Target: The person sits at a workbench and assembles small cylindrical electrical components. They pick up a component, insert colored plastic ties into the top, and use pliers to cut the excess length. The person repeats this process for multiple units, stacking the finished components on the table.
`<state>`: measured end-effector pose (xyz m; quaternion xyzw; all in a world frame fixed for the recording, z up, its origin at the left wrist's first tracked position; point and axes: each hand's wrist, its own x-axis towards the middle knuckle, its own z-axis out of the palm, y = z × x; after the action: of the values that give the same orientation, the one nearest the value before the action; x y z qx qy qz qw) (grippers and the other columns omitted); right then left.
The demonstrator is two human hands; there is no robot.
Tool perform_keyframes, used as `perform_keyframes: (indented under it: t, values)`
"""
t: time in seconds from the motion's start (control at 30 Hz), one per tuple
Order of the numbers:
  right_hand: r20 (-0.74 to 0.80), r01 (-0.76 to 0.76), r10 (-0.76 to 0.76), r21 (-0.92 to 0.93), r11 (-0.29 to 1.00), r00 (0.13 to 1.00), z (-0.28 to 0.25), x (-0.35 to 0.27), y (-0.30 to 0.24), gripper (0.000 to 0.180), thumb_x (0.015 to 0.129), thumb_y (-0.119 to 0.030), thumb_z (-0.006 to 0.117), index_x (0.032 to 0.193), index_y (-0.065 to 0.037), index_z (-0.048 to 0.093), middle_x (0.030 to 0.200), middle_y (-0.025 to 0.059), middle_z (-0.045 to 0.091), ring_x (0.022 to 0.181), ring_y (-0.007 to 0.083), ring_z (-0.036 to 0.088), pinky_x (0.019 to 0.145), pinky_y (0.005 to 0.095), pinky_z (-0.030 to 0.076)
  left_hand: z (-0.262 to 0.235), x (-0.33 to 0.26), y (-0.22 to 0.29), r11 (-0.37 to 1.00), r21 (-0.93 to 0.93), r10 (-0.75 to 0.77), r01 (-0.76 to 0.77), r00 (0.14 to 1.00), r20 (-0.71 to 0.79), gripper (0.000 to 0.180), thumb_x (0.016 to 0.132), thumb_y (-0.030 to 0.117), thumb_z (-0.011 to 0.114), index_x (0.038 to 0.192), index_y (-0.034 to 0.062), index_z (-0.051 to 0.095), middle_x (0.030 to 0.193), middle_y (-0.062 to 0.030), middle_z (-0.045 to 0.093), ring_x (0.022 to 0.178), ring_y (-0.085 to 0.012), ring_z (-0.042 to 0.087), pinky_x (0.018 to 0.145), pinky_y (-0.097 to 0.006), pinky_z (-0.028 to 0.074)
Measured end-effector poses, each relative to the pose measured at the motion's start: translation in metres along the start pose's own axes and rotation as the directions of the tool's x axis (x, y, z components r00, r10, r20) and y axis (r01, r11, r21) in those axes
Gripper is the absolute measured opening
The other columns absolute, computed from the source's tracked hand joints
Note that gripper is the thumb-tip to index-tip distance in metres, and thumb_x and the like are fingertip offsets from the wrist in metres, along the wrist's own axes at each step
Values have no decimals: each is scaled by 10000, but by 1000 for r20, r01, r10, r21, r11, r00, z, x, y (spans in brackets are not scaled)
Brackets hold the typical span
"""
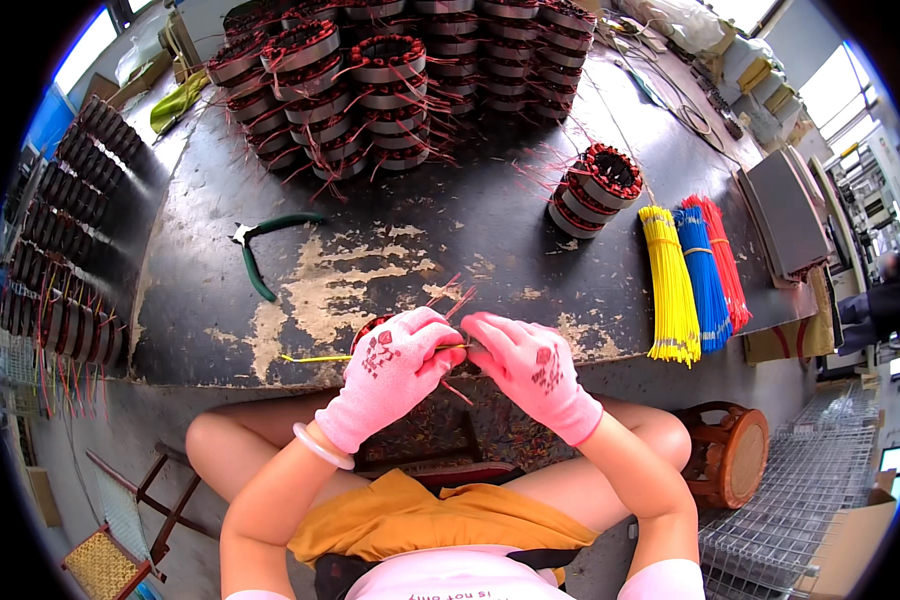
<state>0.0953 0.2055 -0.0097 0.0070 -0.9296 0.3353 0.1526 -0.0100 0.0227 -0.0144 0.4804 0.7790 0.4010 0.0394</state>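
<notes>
My left hand (395, 365), in a pink glove, is closed in a pinch at the table's near edge. A yellow wire (315, 358) runs out from under it to the left. My right hand (530, 372), also gloved in pink, meets it fingertip to fingertip, pinched on thin wire. Exactly which strand each hand grips is hidden. Thin red wires (450, 292) stick out beyond and below the fingers. Behind my left hand, the red-wound rim of a motor stator (370, 327) shows; the glove covers most of it.
Green-handled cutters (256, 275) lie on the worn black table (440, 240). Stacked stators (390, 90) fill the back; a short stack (596, 190) stands at right. Yellow (669, 285), blue (704, 280) and red wire bundles (725, 265) lie beside a grey box (785, 215). Dark cores (65, 255) line the left.
</notes>
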Motion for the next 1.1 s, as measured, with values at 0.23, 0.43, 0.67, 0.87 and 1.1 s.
perform_keyframes:
  t: [0.23,0.43,0.67,0.87,1.1]
  values:
    - [646,-762,416,461,454,639,-22,7,-4,210,959,-234,647,1032,-37,661,844,46,678,729,135,639,650,274,492,-1,-2,2,1000,12,15,-15,1000,0,105,876,136,716,972,98,694,991,-63,672,852,-295,683,713,-398,553]
    - [18,216,-216,-87,972,976,-5,3,4,197,877,-110,712,1060,-56,666,876,103,686,744,296,660,691,374,534,0,-2,0,1000,1,-15,15,1000,11,124,867,146,732,974,98,692,988,-62,671,844,-299,683,713,-397,553]
    - [539,-685,430,494,536,725,-9,16,14,222,917,-179,733,1061,-20,679,855,38,721,735,51,644,641,259,523,-4,1,2,1000,5,26,-26,998,61,131,872,162,731,982,104,693,1002,-61,672,860,-295,680,721,-395,551]
    - [-132,264,-324,-339,903,937,-6,-3,2,307,841,-173,796,1105,-60,687,955,60,736,734,120,698,679,289,559,-1,0,2,999,-39,-4,4,1000,22,142,809,61,738,948,59,708,978,-86,681,852,-309,675,733,-390,550]
    - [622,-725,379,629,280,686,-11,-7,0,335,1050,-365,554,1006,-52,663,827,-19,673,676,53,585,612,184,434,-2,0,4,999,-37,3,-2,1000,24,140,814,46,733,952,55,711,970,-90,679,854,-304,681,727,-379,556]
